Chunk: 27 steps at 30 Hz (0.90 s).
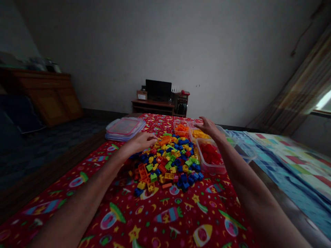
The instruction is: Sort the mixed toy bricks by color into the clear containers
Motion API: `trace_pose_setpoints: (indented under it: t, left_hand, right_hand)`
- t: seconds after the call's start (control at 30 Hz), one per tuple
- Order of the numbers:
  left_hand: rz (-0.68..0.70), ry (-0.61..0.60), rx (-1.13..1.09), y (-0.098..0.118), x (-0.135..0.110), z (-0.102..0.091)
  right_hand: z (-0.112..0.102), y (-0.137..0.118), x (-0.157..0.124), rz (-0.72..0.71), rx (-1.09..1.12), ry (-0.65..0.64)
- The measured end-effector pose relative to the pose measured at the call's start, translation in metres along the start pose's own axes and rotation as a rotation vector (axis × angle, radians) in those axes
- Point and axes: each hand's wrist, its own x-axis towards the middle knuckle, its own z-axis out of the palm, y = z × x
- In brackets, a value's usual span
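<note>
A pile of mixed toy building bricks (170, 160) in blue, yellow, green, orange and red lies on a red patterned cloth (165, 203). At the pile's far left edge is my left hand (142, 141), its fingers curled together; whatever they may hold is too small to make out. My right hand (209, 128) hovers over the clear box of yellow bricks (200, 134), thumb and fingers apart, nothing visible between them. Nearer to me stands a clear box of red bricks (212, 155), beside my right forearm. Orange bricks (181, 128) fill another box behind.
Stacked clear lids (125, 127) lie at the far left of the cloth. More clear containers (244, 151) sit right of my right arm, partly hidden by it. Beyond is a bed with a blue patterned cover (274, 165). A TV (158, 89) stands on a low cabinet by the wall.
</note>
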Motion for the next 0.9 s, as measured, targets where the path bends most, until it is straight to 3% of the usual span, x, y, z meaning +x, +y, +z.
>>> trace_pose_setpoints:
  t: [0.1, 0.23, 0.47, 0.7, 0.9]
  left_hand:
    - [0.017, -0.088, 0.056, -0.001, -0.001, 0.000]
    - [0.014, -0.134, 0.159, -0.002, -0.002, 0.005]
    - [0.070, -0.262, 0.295, 0.000, -0.005, 0.013]
    - [0.033, -0.227, 0.296, -0.007, 0.000, 0.015]
    - [0.050, -0.242, 0.419, -0.010, 0.001, 0.023]
  right_hand:
    - [0.006, -0.026, -0.018, -0.055, 0.103, 0.023]
    - [0.016, -0.068, -0.051, -0.184, 0.173, -0.170]
    - [0.006, -0.108, -0.076, -0.278, -0.006, -0.325]
    - [0.006, -0.100, -0.076, -0.269, -0.050, -0.373]
    - [0.010, -0.077, -0.073, -0.099, -0.139, -0.331]
